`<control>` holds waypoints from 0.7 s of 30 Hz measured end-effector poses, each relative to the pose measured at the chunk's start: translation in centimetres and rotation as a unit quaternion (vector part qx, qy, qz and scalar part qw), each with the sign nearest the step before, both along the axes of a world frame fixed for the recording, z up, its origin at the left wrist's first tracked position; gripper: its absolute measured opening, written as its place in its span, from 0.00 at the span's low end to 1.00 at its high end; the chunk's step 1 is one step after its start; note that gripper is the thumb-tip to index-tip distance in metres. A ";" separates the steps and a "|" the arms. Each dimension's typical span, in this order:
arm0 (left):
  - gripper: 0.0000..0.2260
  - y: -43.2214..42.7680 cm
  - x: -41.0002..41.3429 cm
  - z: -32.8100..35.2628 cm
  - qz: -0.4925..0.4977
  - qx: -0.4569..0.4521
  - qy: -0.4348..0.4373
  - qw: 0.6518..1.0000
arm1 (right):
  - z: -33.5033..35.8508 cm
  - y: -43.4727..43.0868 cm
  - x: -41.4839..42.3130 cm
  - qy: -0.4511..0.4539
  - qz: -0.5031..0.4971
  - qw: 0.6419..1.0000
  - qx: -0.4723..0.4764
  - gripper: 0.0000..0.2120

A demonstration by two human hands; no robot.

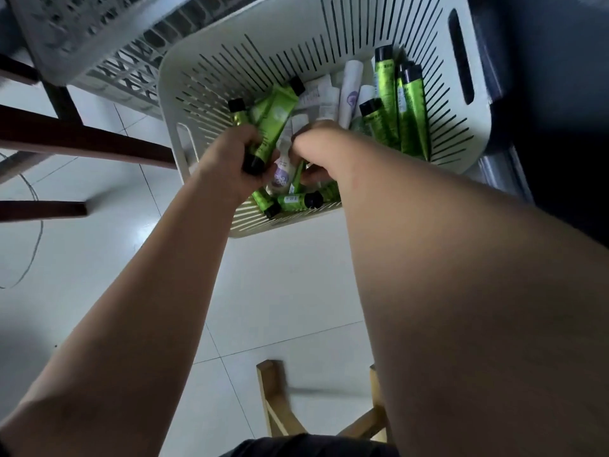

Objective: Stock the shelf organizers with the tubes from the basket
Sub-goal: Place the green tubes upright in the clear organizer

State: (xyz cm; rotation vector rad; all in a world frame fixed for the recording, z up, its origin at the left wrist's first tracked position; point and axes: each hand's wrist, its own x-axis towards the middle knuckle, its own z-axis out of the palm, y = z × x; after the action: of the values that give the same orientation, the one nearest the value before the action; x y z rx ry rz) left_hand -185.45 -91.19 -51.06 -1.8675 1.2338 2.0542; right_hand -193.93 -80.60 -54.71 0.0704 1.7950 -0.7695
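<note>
A white slotted basket (211, 80) stands on the floor, holding several green tubes with black caps (387, 94) and white tubes (349, 90). Both my hands reach into its near side. My left hand (230, 159) grips a bunch of green tubes (273, 117) that stick up from my fist. My right hand (316, 143) is curled down among the tubes, its fingers around a white tube with a purple label (282, 174). More green tubes (293, 200) lie at the basket's near wall. The shelf organizers are out of view.
A second pale perforated basket (99, 37) lies at the upper left. Dark wooden rails (82, 140) cross the left side over the white tiled floor (290, 291). A light wooden stool (276, 400) sits below me. A thin cable (33, 245) loops on the floor at left.
</note>
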 end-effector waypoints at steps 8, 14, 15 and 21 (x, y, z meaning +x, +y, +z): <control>0.04 1.4 0.7 -1.0 -0.048 -0.012 -0.063 0.997 | -2.4 0.5 -0.1 -0.033 -0.039 0.997 -0.056 0.27; 0.02 1.1 0.8 -1.0 -0.051 -0.003 -0.076 0.996 | 0.0 0.7 1.3 0.087 0.077 0.992 -0.051 0.23; 0.02 1.1 0.8 -0.9 -0.047 -0.003 -0.072 0.996 | -0.2 0.8 1.4 0.107 0.083 0.990 -0.048 0.22; 0.04 0.9 0.3 -0.5 -0.053 -0.021 0.002 0.998 | -0.1 1.5 0.4 0.148 -0.150 0.974 -0.081 0.14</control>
State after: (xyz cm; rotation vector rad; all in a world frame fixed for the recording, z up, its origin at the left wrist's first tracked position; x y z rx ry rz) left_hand -185.20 -90.32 -51.57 -1.7761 1.3567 1.9932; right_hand -193.54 -79.10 -54.82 0.1276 2.0210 -1.1919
